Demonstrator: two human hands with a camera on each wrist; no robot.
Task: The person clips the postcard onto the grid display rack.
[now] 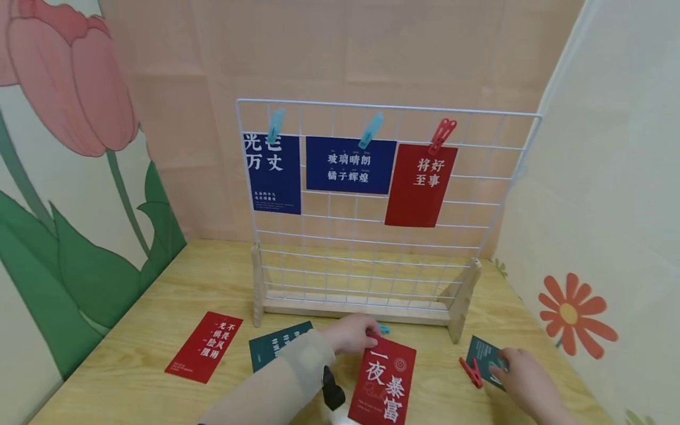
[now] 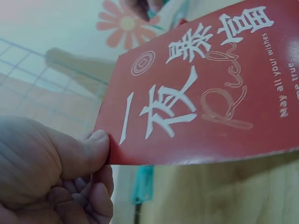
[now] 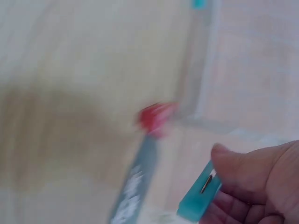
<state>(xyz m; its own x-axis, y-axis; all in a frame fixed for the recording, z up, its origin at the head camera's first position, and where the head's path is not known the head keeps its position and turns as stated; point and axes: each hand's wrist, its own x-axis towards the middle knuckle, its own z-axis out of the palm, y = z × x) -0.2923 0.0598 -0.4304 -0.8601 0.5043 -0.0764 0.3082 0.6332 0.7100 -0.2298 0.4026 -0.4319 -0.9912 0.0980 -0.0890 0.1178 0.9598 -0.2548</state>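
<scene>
My left hand [image 1: 347,333] pinches a red card with white characters [image 1: 383,383] by a top corner, the thumb on its printed face in the left wrist view. The card is held tilted in front of the wire rack. At the right, my right hand [image 1: 531,383] grips a teal clothespin [image 3: 200,198] between thumb and fingers; in the head view the fingers hide it. Close by that hand are a dark green card [image 1: 484,357] and a red clothespin [image 1: 471,373], which overlaps the card's near left edge.
A white wire grid rack [image 1: 361,239] on wooden feet stands behind. Clothespins hold two blue cards [image 1: 347,183] and a red card [image 1: 419,200] on it. Another red card [image 1: 204,348] and a green card [image 1: 278,342] lie left; a teal clothespin [image 1: 383,328] lies by the rack's base.
</scene>
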